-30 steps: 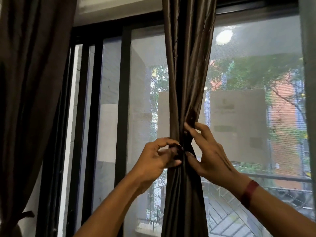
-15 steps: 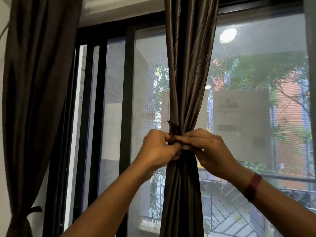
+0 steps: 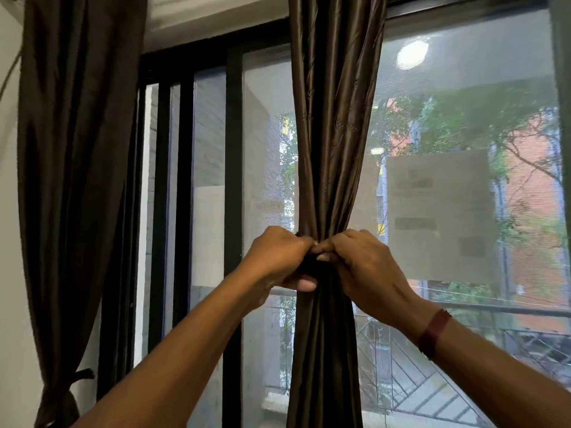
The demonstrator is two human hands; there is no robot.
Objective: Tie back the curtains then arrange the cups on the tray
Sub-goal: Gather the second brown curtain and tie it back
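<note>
A dark brown curtain (image 3: 335, 134) hangs gathered into a narrow bunch in front of the window. At its pinched waist a dark tie band (image 3: 310, 264) wraps the folds. My left hand (image 3: 279, 261) grips the band from the left, fingers curled, thumb under it. My right hand (image 3: 361, 267) pinches the band from the right, and the fingertips of both hands meet at the curtain's front. A second dark curtain (image 3: 74, 180) hangs at the left, held by a tie (image 3: 66, 390) near its bottom. No cups or tray are in view.
Behind the curtains stands a black-framed sliding window (image 3: 233, 180) with a mesh screen and paper sheets (image 3: 438, 217) stuck on the glass. A white wall (image 3: 9, 273) lies at the far left. A balcony railing shows outside.
My right hand came down from the folds above the band and closed beside my left hand. Both hands now hold the band tight at the curtain's waist.
</note>
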